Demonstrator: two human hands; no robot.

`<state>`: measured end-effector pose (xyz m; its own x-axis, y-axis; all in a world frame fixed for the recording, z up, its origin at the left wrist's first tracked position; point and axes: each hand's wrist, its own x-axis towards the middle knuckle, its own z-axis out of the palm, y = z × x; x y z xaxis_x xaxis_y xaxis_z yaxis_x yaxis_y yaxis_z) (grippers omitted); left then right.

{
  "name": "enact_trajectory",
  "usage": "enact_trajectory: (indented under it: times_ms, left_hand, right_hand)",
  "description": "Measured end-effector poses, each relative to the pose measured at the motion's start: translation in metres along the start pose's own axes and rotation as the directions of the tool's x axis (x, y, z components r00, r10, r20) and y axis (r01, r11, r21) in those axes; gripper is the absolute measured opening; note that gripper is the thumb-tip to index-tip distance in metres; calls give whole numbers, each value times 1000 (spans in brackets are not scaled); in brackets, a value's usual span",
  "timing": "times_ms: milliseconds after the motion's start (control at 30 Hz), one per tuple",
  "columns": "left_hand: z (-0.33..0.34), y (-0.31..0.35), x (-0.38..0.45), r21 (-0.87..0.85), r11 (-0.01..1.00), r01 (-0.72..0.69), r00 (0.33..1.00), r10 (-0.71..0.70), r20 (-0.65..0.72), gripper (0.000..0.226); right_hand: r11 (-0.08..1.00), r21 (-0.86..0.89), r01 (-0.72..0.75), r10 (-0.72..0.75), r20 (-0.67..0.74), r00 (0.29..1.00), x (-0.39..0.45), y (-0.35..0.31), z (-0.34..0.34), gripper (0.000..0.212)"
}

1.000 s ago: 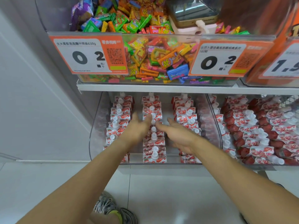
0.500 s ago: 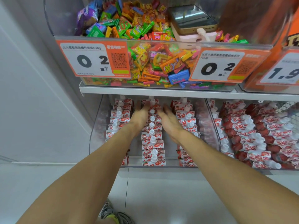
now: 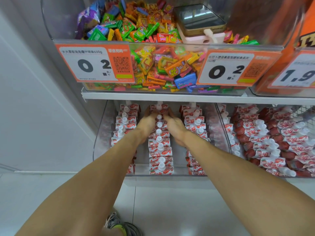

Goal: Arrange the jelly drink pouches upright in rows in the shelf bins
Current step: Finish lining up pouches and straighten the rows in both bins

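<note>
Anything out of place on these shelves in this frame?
Yes: a phone on a pink pack lies atop the candies in the upper bin. The pouches in the right-hand lower bin lie tumbled, not upright.

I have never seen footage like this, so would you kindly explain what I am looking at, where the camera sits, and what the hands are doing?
There is no machine here: the camera is worn on a person's head and looks forward and down, so the two bare arms reaching away from you are the wearer's own. The left hand and right hand reach deep into a clear bin on the lower shelf, one on each side of the middle row of jelly drink pouches, which stand upright with white caps. Similar rows stand on either side. Whether the fingers grip a pouch cannot be told. The bin above holds loose candies, with a phone lying on top.
</note>
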<state>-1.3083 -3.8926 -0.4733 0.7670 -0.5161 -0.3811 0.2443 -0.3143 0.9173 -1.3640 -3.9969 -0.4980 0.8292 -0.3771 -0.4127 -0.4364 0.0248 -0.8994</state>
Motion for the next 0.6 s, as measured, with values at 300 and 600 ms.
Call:
enact_trajectory:
  times_ms: [300, 600]
  left_hand:
    - [-62, 13, -130, 719, 615, -324, 670, 686, -284, 26]
    - [-108, -43, -152, 615, 780, -115, 837, 409, -363, 23]
  right_hand:
    - [867, -288, 407, -461, -151, 874, -95, -36, 24, 54]
    - [987, -123, 104, -115, -91, 989, -26, -45, 118, 64]
